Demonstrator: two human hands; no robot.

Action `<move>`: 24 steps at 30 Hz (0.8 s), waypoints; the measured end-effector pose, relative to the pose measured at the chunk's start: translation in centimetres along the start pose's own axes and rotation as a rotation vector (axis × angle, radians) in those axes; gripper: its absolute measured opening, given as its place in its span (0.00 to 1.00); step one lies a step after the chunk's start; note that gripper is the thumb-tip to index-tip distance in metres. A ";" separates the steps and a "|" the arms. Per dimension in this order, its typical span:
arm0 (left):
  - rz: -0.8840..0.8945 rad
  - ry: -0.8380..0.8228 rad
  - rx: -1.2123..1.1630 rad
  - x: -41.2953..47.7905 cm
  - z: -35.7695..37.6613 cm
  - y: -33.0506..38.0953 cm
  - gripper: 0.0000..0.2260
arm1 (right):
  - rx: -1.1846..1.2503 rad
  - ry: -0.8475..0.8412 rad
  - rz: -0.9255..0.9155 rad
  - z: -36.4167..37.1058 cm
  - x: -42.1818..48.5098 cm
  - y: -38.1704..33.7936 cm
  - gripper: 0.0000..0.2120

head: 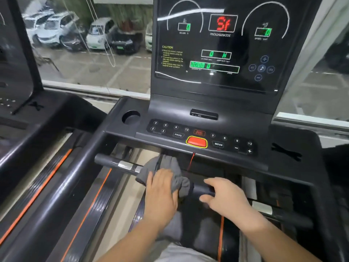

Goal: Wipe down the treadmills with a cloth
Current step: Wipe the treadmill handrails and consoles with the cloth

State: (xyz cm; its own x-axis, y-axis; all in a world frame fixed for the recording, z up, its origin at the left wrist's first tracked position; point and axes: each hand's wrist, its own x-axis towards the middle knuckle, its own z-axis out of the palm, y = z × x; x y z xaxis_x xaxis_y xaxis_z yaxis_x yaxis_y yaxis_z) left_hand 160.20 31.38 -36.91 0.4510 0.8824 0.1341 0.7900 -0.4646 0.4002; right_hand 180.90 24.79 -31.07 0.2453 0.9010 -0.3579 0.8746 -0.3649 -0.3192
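Observation:
A grey cloth [170, 167] is draped over the treadmill's black front handlebar [113, 163]. My left hand [160, 193] lies on top of the cloth, fingers wrapped over it and the bar. My right hand [224, 195] is just to the right, fingers curled round the bare bar, thumb underneath. Above them is the button console [204, 137] with a red stop button [196, 142], and the lit display panel [219, 44] stands behind it.
A cup holder [130, 117] sits at the console's left. A red safety cord [190, 161] hangs below the stop button. Another treadmill [37, 148] stands close on the left. A window [90, 44] behind shows parked cars. My legs stand on the belt [205, 231].

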 end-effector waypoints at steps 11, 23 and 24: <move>-1.323 0.087 -1.198 -6.8 0.2 -0.9 0.28 | -0.208 0.042 0.075 -0.5 -1.2 0.7 0.13; -1.219 0.265 -1.120 1.9 1.4 7.0 0.37 | -0.180 0.023 0.102 -0.7 -0.9 0.5 0.13; -1.188 0.236 -1.104 1.0 1.5 7.3 0.36 | -0.188 0.026 0.103 -0.6 -1.0 0.6 0.13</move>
State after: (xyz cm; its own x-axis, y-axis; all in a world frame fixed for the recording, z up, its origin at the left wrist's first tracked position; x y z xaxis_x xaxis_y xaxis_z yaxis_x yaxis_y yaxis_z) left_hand 167.08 28.79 -35.25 -0.3079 0.7235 -0.6178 -0.0824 0.6267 0.7749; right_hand 181.48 23.84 -30.41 0.3463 0.8676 -0.3568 0.9062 -0.4078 -0.1120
